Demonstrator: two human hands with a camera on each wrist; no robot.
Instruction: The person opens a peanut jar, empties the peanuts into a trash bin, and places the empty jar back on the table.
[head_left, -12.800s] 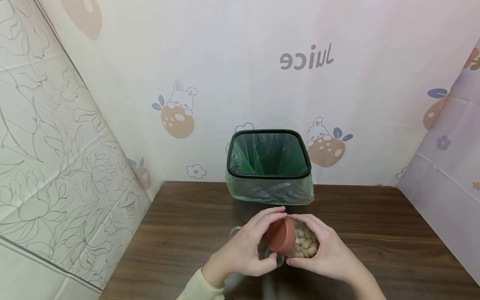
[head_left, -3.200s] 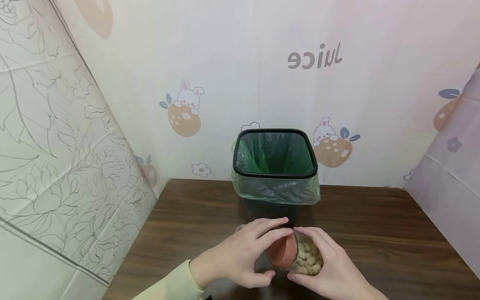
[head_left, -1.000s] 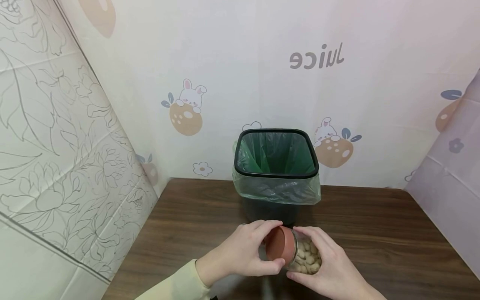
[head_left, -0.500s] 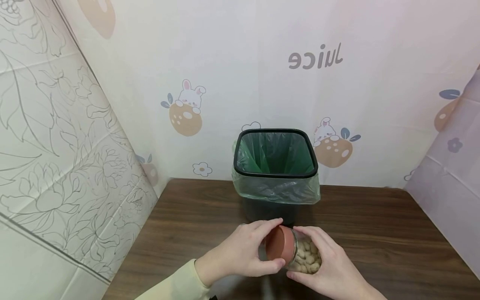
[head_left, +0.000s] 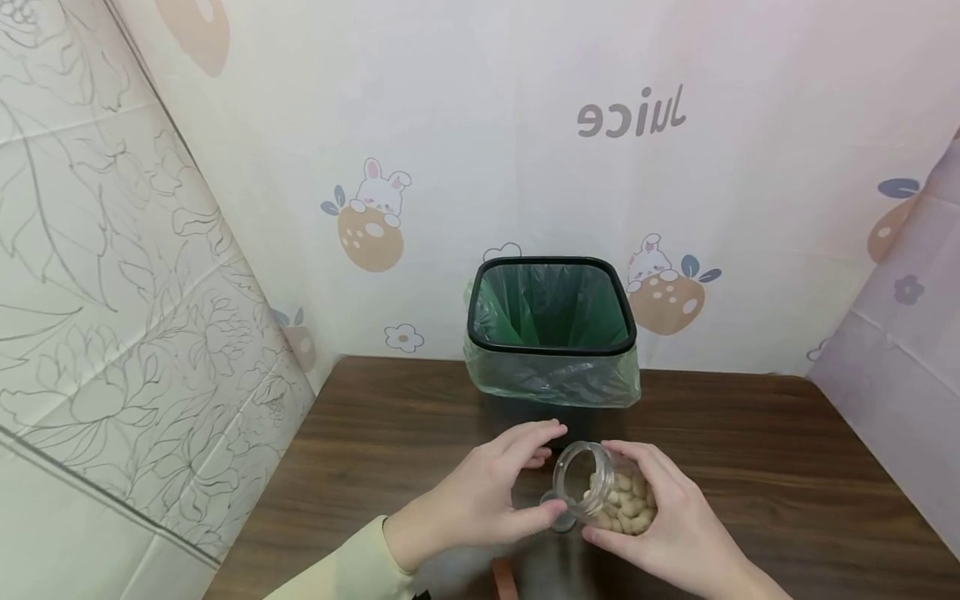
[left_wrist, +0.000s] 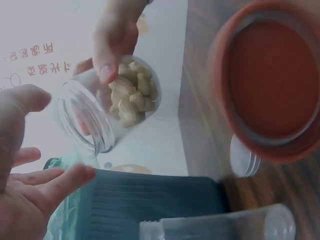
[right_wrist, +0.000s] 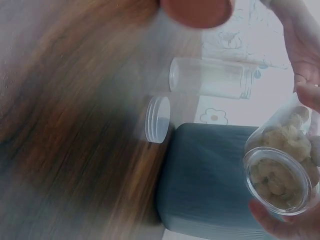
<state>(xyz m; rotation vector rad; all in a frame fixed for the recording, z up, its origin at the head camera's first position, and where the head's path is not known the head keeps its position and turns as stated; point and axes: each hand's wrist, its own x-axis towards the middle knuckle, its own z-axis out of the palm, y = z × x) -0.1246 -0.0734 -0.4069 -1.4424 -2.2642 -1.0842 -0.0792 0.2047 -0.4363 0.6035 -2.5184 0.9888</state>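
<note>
My right hand (head_left: 671,512) grips a clear jar (head_left: 597,482) that is tilted, mouth toward the left. Peanuts in their shells (head_left: 628,504) lie inside it. Beside the uncovered mouth is my left hand (head_left: 487,492), fingers spread and holding nothing; its thumb tip is very near the rim, and contact cannot be told. The orange-brown lid (left_wrist: 275,77) is off the jar. It looks large and blurred in the left wrist view, and shows edge-on below the left hand in the head view. Whether it touches the table cannot be told.
A bin (head_left: 551,353) with a black rim and green liner stands behind the hands. On the wooden table (head_left: 390,417) are a clear screw cap (right_wrist: 158,120) and a tall clear container (right_wrist: 210,77) without a lid. Patterned sheets hang behind and at both sides.
The lid has come off the jar and dropped below the left hand, whose fingers have released it. The right hand has shifted slightly right with the jar. The bin has not moved.
</note>
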